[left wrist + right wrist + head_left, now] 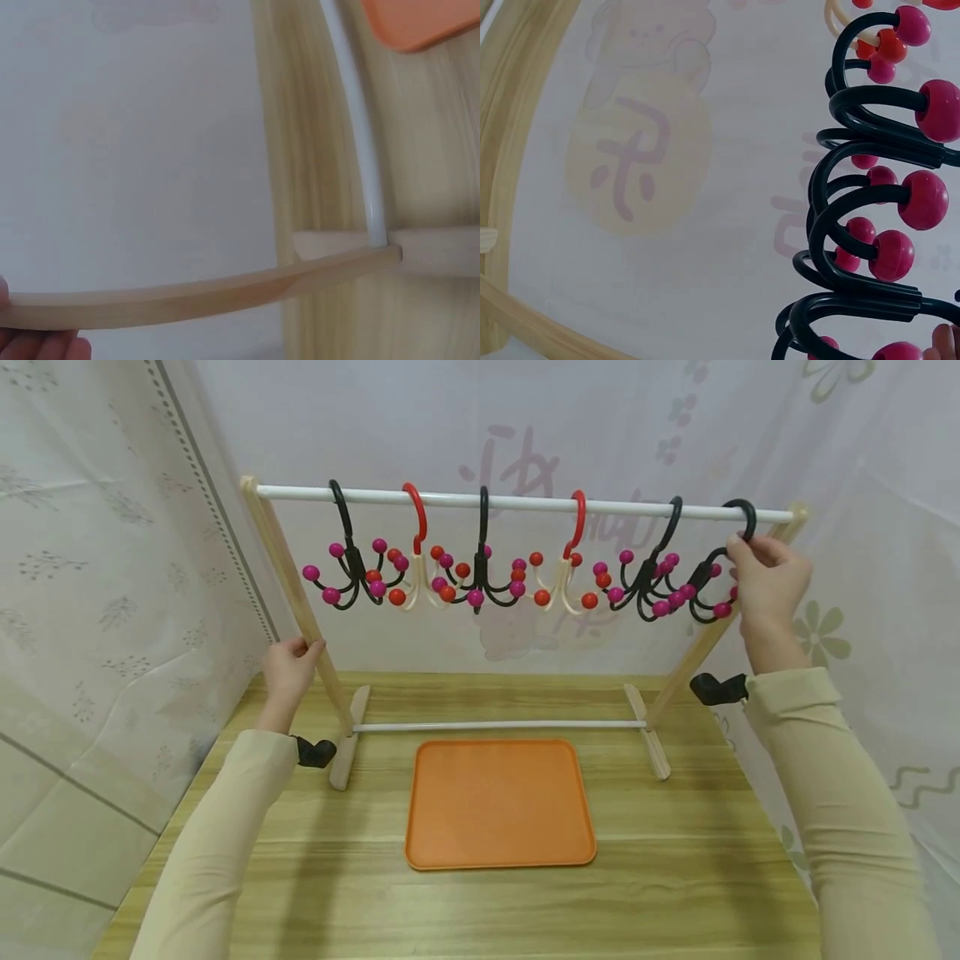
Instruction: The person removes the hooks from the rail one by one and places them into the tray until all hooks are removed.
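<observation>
My right hand pinches the stem of the rightmost black multi-prong hanger, just below its hook. That hook curves over the white top rail near its right end. In the right wrist view, fingertips show at the lower right corner beside a black hanger. My left hand grips the left wooden post of the rack; in the left wrist view the fingers wrap its edge. Along the rail hang other hangers, black ones with pink balls and cream ones with red hooks and red balls.
An orange tray lies on the wooden table in front of the rack. A white lower bar joins the rack's wooden feet. Patterned curtains hang behind and at both sides.
</observation>
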A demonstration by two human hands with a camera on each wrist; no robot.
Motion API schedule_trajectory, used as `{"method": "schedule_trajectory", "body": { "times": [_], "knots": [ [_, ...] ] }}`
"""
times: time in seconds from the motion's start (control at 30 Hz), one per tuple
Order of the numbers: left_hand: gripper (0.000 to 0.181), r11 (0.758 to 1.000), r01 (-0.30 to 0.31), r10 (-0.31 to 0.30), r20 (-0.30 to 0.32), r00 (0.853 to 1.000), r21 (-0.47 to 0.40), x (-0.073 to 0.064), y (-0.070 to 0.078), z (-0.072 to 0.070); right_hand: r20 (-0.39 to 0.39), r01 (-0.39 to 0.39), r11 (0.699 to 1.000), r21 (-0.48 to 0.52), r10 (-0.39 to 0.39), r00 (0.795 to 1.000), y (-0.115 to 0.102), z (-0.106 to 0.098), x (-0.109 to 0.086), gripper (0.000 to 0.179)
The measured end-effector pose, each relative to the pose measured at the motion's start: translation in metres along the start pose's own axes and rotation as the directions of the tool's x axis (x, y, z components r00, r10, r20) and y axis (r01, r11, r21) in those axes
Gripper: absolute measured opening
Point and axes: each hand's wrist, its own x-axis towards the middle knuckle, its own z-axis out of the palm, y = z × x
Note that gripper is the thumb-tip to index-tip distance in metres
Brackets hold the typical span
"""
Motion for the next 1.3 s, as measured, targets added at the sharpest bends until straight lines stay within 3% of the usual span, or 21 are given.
{"method": "schedule_trajectory", "body": {
  "times": [0.27, 0.63, 0.87, 1.1, 1.3],
  "knots": [
    [0.038, 0.999, -0.038, 0.038, 0.003, 0.999, 0.033, -0.001, -0.001, -0.001, -0.011, -0.007, 0.997, 0.083, 0.008, 1.0, -0.003, 0.003, 0.001, 0.022],
    [0.037, 0.997, -0.048, 0.049, -0.005, 0.999, 0.057, -0.002, 0.0, -0.001, -0.024, 0.012, 0.994, 0.106, -0.01, 1.0, -0.007, 0.0, 0.003, 0.028],
    [0.037, 0.997, -0.051, 0.052, -0.009, 0.999, 0.063, -0.001, 0.0, -0.001, 0.0, 0.02, 0.982, 0.19, -0.02, 1.0, -0.016, -0.005, 0.003, 0.028],
    [0.034, 0.996, -0.072, 0.074, -0.024, 0.997, 0.06, 0.0, 0.001, -0.002, -0.007, 0.057, 0.976, 0.211, -0.057, 0.998, -0.023, -0.008, 0.003, 0.025],
    [0.034, 0.996, -0.069, 0.07, -0.004, 0.998, 0.057, -0.001, 0.002, -0.003, -0.007, 0.065, 0.959, 0.277, -0.066, 0.998, -0.03, -0.01, 0.001, 0.026]
  ]
}}
